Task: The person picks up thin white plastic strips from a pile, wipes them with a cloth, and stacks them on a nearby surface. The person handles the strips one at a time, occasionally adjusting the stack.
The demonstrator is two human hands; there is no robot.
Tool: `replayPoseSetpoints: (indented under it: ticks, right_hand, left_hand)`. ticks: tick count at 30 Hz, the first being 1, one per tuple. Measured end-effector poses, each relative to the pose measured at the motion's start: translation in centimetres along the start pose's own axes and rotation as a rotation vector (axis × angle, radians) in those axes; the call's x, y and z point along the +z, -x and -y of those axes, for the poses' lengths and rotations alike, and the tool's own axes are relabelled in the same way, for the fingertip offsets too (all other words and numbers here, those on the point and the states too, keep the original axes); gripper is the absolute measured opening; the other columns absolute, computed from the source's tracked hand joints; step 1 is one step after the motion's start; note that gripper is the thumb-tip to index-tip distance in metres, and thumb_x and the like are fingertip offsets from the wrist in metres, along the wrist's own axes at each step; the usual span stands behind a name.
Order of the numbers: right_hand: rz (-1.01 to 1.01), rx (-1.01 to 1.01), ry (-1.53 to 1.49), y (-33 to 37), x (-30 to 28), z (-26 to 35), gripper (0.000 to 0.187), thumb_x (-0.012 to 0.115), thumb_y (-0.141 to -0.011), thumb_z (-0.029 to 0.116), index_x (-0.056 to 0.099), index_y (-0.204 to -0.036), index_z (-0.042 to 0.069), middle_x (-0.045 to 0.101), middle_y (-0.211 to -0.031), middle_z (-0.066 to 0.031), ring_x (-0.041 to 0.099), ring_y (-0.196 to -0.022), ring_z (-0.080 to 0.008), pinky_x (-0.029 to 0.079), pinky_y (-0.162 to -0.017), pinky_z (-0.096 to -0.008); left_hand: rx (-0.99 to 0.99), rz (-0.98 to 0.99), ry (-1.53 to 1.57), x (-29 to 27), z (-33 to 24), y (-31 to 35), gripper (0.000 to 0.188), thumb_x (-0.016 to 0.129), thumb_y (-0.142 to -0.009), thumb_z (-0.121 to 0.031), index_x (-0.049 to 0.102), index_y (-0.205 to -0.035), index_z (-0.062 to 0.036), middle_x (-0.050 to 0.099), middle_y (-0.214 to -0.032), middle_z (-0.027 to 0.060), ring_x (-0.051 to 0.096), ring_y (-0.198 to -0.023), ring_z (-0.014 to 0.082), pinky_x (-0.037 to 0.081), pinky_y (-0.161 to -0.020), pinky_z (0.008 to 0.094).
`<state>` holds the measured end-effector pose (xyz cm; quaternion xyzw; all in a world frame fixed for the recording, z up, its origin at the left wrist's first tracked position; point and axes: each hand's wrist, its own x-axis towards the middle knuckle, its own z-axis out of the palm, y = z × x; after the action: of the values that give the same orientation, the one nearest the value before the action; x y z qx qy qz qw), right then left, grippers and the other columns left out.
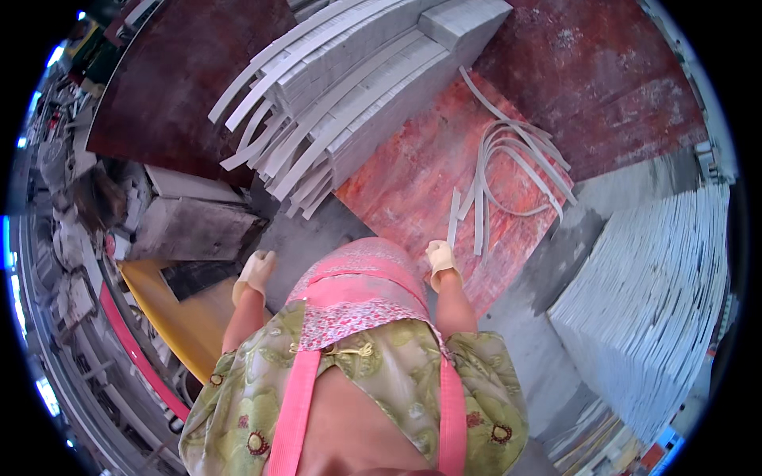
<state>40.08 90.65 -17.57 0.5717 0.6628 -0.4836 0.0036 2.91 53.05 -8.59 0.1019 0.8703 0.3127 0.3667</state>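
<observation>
My left hand (258, 270), in a cream glove, hangs at my left side with its fingers curled, and nothing shows in it. My right hand (440, 256), gloved the same, is closed at the lower end of a short pale flat strip (454, 216); the strip seems held there, though the fingertips are partly hidden. Just beyond it, a loose tangle of long, bendy, whitish strips (516, 155) lies looped on a reddish mottled board (405, 178). Farther ahead stands a large stack of grey-white strips (373, 87), their ends drooping to the left.
Dark red boards (595, 87) are at the far right and far left. A tall pile of thin pale sheets (647, 309) stands at the right. To my left are a dusty block (186, 226), a yellow panel (186, 317) and a pink-red bar (139, 349).
</observation>
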Motion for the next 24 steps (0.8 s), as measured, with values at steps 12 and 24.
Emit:
replayPoseSetpoints:
  ticks: [12, 24]
  right_hand:
    - [-0.363, 0.311, -0.092, 12.1, 0.1, -8.9, 0.031, 0.054, -0.09, 0.022, 0.074, -0.093, -0.001, 0.072, -0.083, -0.0186, 0.07, -0.081, -0.0279, 0.053, -0.074, -0.0431]
    - [-0.354, 0.365, -0.079, 8.5, -3.3, -9.6, 0.033, 0.056, -0.093, 0.027, 0.073, -0.091, -0.001, 0.071, -0.084, -0.0233, 0.071, -0.084, -0.0341, 0.053, -0.077, -0.0466]
  left_hand:
    - [0.272, 0.45, -0.259, 5.8, -12.3, -13.1, 0.038, 0.059, -0.095, -0.034, 0.067, -0.09, 0.0021, 0.069, -0.078, 0.0053, 0.06, -0.071, 0.0132, 0.047, -0.068, 0.029]
    - [0.33, 0.286, -0.121, 9.7, -19.0, -7.7, 0.042, 0.058, -0.095, -0.036, 0.071, -0.101, 0.0032, 0.072, -0.09, 0.0094, 0.066, -0.086, 0.0168, 0.05, -0.079, 0.0314]
